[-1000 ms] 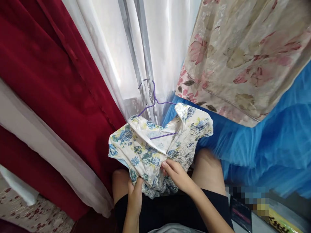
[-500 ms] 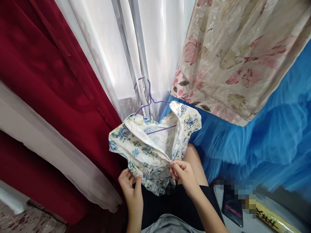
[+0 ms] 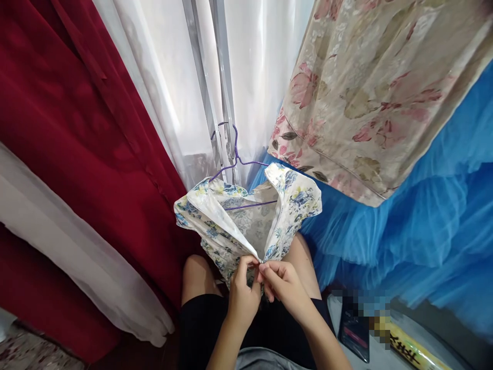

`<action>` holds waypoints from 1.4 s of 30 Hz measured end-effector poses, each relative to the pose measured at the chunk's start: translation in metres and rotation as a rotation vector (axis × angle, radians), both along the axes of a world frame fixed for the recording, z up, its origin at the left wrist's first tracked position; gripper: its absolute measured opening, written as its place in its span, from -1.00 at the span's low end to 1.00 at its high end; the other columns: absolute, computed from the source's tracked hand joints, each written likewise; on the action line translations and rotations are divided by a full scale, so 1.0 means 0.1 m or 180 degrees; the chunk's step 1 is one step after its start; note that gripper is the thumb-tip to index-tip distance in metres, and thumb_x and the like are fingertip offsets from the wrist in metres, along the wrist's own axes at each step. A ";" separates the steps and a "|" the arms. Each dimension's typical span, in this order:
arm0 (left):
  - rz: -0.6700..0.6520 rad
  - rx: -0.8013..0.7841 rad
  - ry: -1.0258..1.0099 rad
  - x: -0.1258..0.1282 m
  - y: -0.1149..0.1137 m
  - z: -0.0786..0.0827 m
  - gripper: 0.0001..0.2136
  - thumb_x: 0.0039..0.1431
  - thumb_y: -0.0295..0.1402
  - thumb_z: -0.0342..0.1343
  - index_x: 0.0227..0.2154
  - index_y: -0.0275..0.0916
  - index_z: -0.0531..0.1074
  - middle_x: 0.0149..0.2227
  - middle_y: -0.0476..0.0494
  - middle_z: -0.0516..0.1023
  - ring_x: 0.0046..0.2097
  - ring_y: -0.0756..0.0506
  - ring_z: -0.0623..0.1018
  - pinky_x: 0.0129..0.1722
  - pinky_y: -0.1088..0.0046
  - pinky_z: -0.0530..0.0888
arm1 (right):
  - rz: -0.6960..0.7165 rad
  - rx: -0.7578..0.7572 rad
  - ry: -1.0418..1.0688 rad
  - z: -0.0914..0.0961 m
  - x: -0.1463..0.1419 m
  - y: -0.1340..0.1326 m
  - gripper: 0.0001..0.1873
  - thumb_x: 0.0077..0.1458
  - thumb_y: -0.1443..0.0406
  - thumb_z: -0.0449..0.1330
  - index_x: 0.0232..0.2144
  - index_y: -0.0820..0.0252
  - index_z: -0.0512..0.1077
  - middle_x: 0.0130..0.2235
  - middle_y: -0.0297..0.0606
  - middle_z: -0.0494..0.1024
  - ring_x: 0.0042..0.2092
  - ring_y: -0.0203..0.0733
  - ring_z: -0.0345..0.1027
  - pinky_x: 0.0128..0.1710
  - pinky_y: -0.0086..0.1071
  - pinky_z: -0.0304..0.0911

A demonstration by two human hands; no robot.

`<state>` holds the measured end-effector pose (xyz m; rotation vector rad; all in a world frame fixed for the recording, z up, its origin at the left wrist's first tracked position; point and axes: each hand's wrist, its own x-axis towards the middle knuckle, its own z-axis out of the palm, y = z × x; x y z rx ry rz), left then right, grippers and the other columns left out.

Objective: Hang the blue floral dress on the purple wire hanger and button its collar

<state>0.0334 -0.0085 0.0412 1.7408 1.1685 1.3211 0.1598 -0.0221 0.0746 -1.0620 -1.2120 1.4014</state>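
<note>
A white garment with blue and yellow flowers point(image 3: 298, 198) hangs on a purple hanger point(image 3: 236, 154) above my lap. It has short sleeves, and a V-shaped opening shows its pale inside and the hanger's lower bar. At the bottom point of that opening, my right hand point(image 3: 283, 280) pinches the edge, where a small zipper seems to sit. My left hand point(image 3: 244, 290) is closed on the fabric right beside it, fingertips almost touching the right ones. The lower part of the garment is hidden behind both hands.
Red curtains point(image 3: 92, 128) and white curtains point(image 3: 162, 77) hang at left and behind. The hanger's hook is at grey metal bars point(image 3: 221, 67). To the right are a beige floral cloth point(image 3: 370, 113) and blue tulle point(image 3: 423, 205). A phone point(image 3: 354, 329) and yellow packet point(image 3: 404, 344) lie lower right.
My left hand has moved from the garment's left side to the bottom of the opening, beside my right hand. My right hand has shifted slightly left and down, and the opening looks straighter.
</note>
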 end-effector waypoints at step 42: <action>0.0056 0.0797 0.0236 -0.34 0.37 0.25 -0.94 0.34 -0.38 0.09 -0.24 -0.19 0.45 -0.32 -0.07 0.57 -0.27 -0.07 0.58 -0.22 0.44 0.48 | -0.0405 0.1391 -0.0047 1.16 -0.13 0.69 -0.65 0.23 0.15 0.13 -0.53 0.20 0.43 -0.74 -0.46 0.33 -0.68 -0.39 0.10 -0.60 -0.48 0.02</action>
